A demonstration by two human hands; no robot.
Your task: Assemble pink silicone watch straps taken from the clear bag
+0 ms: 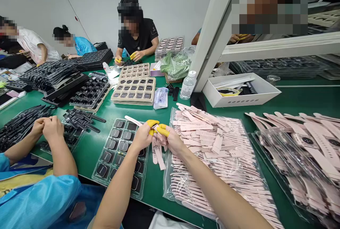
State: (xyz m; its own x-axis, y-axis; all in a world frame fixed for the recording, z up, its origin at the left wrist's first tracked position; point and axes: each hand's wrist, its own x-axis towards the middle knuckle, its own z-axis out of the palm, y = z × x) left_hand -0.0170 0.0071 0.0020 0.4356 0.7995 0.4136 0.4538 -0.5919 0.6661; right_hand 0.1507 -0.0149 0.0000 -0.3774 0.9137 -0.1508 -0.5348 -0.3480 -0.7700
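Observation:
My left hand [145, 134] and my right hand [168, 137] meet above the green table, yellow covers on some fingertips. Both pinch a small watch piece, mostly hidden by the fingers, with a pink strap [133, 121] sticking out to the left. Below my hands lie a few loose pink straps [158, 154]. To the left and partly under my left forearm is a clear tray [120, 146] of square dark watch bodies. Right of my hands, many pink straps [215, 172] fill a clear plastic bag, with loose ones piled on top.
Clear trays with pink-strapped watches [305, 158] stand at the right. Behind are a white box [241, 90], a bottle [188, 85] and stacked beige trays [134, 90]. A neighbour's hands [47, 128] work at the left near black straps [82, 119]. Another person sits opposite.

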